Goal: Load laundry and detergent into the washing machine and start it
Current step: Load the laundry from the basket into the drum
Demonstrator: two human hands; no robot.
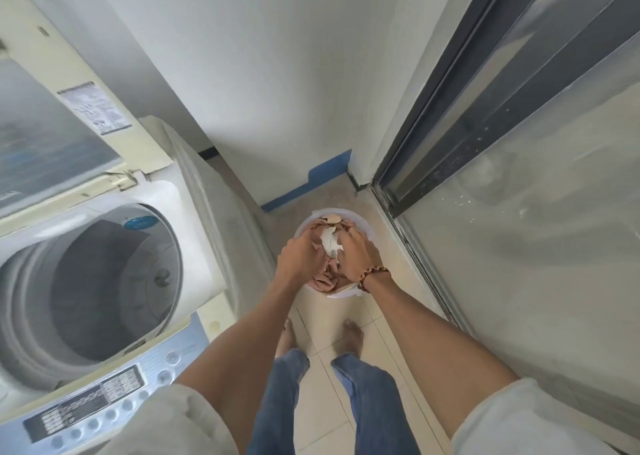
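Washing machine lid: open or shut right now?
Open. The lid is swung up and back, and the empty drum is exposed below it. Both hands are at the laundry bucket on the floor.

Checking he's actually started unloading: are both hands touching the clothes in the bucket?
Touching. The head view shows the left hand and the right hand pressed into the clothes heaped in the white bucket, fingers sunk into the fabric.

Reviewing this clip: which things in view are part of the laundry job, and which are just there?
Part of the job:
laundry in the white bucket
left hand and right hand, both gripping the laundry
washing machine, lid up, drum looks empty
control panel

Just there:
glass sliding door
blue skirting
beaded bracelet
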